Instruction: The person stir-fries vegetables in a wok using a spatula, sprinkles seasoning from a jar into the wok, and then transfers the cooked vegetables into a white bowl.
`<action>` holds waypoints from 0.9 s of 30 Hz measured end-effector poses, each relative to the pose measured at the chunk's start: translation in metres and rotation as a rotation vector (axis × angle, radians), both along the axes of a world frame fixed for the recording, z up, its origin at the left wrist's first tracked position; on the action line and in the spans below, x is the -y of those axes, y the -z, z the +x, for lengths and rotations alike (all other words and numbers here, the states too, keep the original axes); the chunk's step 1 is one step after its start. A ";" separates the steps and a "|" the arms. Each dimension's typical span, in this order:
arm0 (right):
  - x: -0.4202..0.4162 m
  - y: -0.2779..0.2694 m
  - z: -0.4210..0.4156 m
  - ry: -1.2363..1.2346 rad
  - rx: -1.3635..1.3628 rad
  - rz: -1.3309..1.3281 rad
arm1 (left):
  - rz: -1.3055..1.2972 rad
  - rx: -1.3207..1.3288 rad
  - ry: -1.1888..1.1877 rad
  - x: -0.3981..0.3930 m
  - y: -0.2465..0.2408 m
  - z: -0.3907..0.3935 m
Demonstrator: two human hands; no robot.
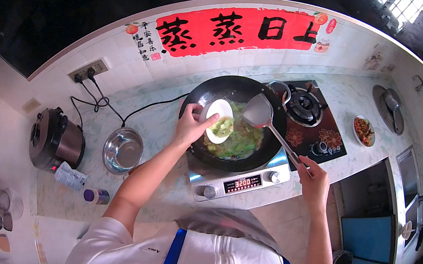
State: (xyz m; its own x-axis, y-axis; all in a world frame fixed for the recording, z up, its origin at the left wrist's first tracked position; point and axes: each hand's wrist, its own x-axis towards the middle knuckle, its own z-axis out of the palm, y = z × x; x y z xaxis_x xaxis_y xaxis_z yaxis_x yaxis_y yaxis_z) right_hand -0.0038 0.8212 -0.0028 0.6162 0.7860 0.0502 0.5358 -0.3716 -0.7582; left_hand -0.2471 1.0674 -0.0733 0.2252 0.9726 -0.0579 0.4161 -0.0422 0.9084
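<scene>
My left hand (194, 126) grips a small white bowl (219, 108), tilted over the left part of a black wok (198, 88). Pale green food (221, 127) lies in the bowl's lower side. Around the handle of a metal wok spatula (283, 142), the fingers of my right hand (314, 177) are closed. The spatula's broad blade (258, 110) is raised over the wok, partly hiding what is below. Green vegetables in liquid (240, 145) cover the wok's bottom. Beneath the wok sits a silver induction cooker (203, 181) with a lit display.
A gas burner (304, 103) adjoins the wok on the right, with a dish of cooked food (363, 131) beyond it. To the left stand a steel bowl (122, 150), an electric pressure cooker (61, 140) and a purple-lidded jar (96, 196). A black cord (153, 106) crosses the counter.
</scene>
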 end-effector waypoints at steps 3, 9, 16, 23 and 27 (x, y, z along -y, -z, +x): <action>0.000 -0.003 -0.007 0.011 0.033 0.004 | 0.480 -0.190 0.048 0.014 -0.012 0.003; 0.000 0.025 -0.014 -0.062 0.324 0.084 | 1.110 -0.352 0.322 0.032 -0.018 0.001; -0.003 0.056 -0.027 -0.172 0.645 0.028 | 1.399 -0.272 0.365 0.038 -0.010 0.000; -0.008 0.082 -0.032 -0.277 0.750 -0.030 | 1.353 -0.190 0.254 0.043 -0.025 -0.003; -0.010 0.083 -0.042 -0.272 0.753 -0.010 | 0.845 0.040 0.031 0.037 -0.022 0.007</action>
State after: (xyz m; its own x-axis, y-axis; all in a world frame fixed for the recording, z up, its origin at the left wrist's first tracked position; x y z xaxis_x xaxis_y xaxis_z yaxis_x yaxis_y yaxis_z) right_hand -0.0454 0.8311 -0.0855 0.2064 0.9064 0.3685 0.9752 -0.1597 -0.1536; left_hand -0.2403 1.0301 -0.0509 0.2392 0.6787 0.6944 0.3720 -0.7246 0.5801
